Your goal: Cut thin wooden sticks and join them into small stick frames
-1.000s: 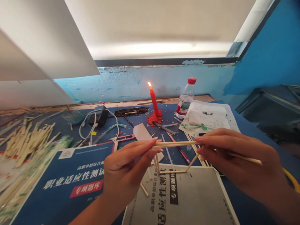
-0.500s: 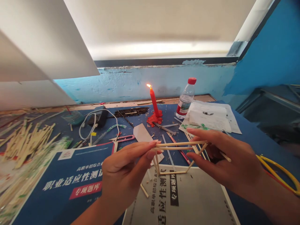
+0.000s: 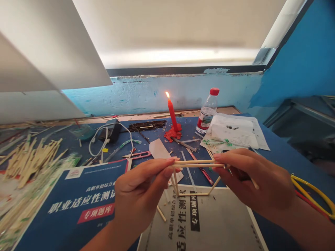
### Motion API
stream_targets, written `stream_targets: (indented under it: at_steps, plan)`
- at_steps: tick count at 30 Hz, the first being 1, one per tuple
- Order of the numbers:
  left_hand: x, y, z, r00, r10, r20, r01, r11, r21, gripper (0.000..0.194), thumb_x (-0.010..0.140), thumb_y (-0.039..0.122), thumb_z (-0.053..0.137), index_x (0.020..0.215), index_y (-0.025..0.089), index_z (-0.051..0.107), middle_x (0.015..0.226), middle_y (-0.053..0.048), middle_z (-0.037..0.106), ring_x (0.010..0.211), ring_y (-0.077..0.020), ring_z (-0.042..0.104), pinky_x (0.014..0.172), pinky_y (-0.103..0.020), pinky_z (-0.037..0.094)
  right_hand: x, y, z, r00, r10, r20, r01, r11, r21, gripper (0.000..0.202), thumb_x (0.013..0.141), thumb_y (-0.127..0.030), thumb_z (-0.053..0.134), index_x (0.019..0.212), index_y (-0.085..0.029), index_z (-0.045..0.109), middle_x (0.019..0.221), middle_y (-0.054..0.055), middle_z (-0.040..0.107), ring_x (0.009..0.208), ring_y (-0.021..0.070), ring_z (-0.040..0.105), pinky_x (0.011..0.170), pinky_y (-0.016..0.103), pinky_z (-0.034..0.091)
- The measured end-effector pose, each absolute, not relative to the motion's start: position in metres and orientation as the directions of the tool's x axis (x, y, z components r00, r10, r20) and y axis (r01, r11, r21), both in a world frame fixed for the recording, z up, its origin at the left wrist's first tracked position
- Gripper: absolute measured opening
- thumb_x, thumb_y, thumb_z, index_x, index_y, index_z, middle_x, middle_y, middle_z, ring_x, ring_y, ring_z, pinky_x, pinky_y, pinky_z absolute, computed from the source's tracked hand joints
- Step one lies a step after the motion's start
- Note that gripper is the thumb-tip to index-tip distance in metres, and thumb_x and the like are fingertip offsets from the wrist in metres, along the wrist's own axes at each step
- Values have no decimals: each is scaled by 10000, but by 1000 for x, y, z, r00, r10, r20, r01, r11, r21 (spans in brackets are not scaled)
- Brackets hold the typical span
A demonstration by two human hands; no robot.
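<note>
A small frame of thin wooden sticks point(image 3: 195, 166) spans the space between my hands, above a grey printed booklet point(image 3: 209, 223). My left hand point(image 3: 146, 188) pinches the left ends of its two upper sticks between thumb and fingers. At the right ends, my right hand point(image 3: 251, 177) has thumb and fingertips closed on the same pair. Slanting sticks run down from both ends to a lower stick point(image 3: 193, 194) near the booklet. The right-hand joints are partly hidden behind my fingers.
A lit red candle point(image 3: 172, 113) stands in melted wax behind the frame, with a water bottle point(image 3: 206, 113) to its right. A pink-handled cutter point(image 3: 141, 154), a blue booklet point(image 3: 78, 198) and loose sticks point(image 3: 34, 160) lie left. Papers point(image 3: 235, 129) lie right.
My right thumb and fingers have come together onto the right ends of the upper sticks; they were apart around them before. My left hand keeps its pinch.
</note>
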State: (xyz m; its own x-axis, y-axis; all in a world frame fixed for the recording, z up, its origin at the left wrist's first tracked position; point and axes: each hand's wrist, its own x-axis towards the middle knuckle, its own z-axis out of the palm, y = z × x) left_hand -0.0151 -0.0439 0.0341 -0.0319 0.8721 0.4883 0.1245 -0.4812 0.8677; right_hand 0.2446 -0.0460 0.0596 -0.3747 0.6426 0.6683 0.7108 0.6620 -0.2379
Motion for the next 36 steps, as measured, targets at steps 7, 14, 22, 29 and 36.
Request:
stream_targets:
  at_steps: [7, 14, 22, 29, 36]
  plan:
    - [-15, -44, 34, -28, 872, 489, 149, -480, 864, 230, 941, 251, 717, 1091, 404, 801, 879, 38, 822, 562, -112, 668, 504, -232, 606, 244, -47, 63, -377, 608, 699, 689, 688, -227, 319, 952, -157, 695, 1240, -285, 645, 954, -23, 748, 654, 107, 651, 574, 223, 495]
    - [-14, -45, 38, -34, 871, 489, 140, -481, 866, 225, 935, 256, 722, 1077, 407, 810, 878, 21, 831, 556, -132, 681, 495, -262, 619, 242, -47, 64, -379, 602, 702, 608, 734, -301, 327, 920, -51, 686, 1177, -251, 662, 994, 13, 748, 758, 130, 705, 622, 220, 545]
    - [-14, -45, 38, -41, 873, 486, 127, -478, 869, 253, 936, 226, 712, 1098, 397, 807, 887, 13, 834, 597, -144, 701, 504, -261, 623, 239, -42, 65, -371, 586, 720, 529, 771, -355, 326, 911, -23, 676, 1154, -240, 681, 988, 22, 752, 795, 148, 725, 681, 237, 586]
    - [-12, -46, 39, -80, 862, 500, 141, -487, 862, 292, 912, 201, 732, 1112, 403, 803, 866, 19, 845, 544, -131, 683, 524, -261, 638, 240, -39, 65, -357, 562, 746, 473, 798, -374, 374, 879, 15, 690, 1166, -223, 717, 1012, 37, 763, 775, 150, 728, 639, 238, 589]
    - [-7, -49, 38, -132, 869, 476, 227, -441, 868, 301, 892, 231, 758, 1141, 396, 793, 815, 23, 843, 459, -128, 645, 420, -241, 584, 241, -40, 64, -344, 577, 741, 498, 781, -377, 379, 886, -3, 678, 1171, -249, 717, 1012, 35, 774, 766, 169, 743, 619, 261, 603]
